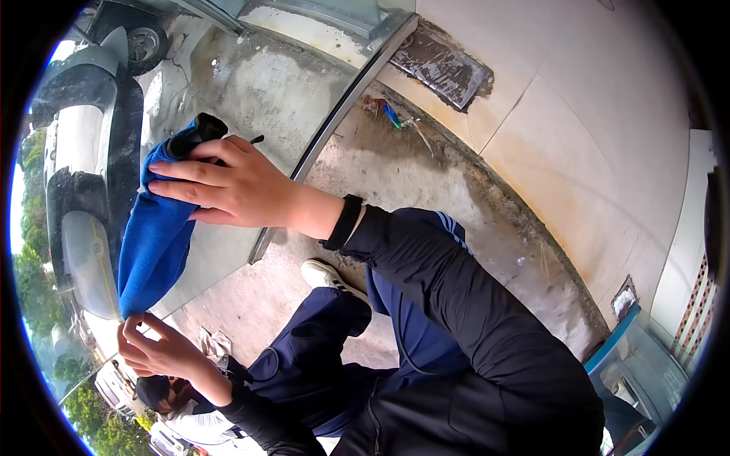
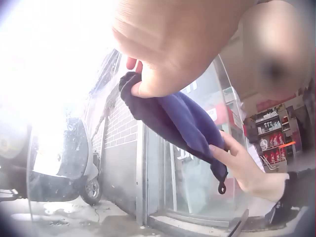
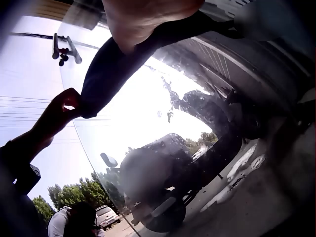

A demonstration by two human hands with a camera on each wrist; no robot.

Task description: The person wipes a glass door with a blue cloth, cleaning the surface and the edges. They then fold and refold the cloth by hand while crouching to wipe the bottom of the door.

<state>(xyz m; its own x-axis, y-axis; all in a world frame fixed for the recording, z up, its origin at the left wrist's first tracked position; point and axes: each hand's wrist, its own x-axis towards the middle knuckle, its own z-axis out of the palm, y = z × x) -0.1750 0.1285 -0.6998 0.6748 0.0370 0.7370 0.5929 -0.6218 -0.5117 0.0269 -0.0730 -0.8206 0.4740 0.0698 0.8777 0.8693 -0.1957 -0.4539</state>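
Note:
A blue cloth [image 1: 156, 243] with a black end stretches between both hands in front of a glass panel. My right hand [image 1: 236, 186] grips its upper, black-edged part, fingers spread across the fabric. At the lower tip, my left hand [image 1: 167, 353] pinches the cloth between thumb and finger. In the left wrist view the cloth [image 2: 182, 118] slants down from my left hand [image 2: 173, 44] to my right hand [image 2: 247, 170], where a small dark loop [image 2: 222, 187] hangs. The right wrist view shows the cloth [image 3: 106, 74] dark, with my left hand [image 3: 54, 118] at its tip.
Beyond the glass stands a scooter [image 1: 84, 266]. A metal-edged glass door [image 1: 334, 121] crosses the floor area, with a small blue-green item [image 1: 392, 115] on the ground. A person in white [image 1: 194, 425] is at lower left. Shelves of red bottles [image 2: 274, 143] stand indoors.

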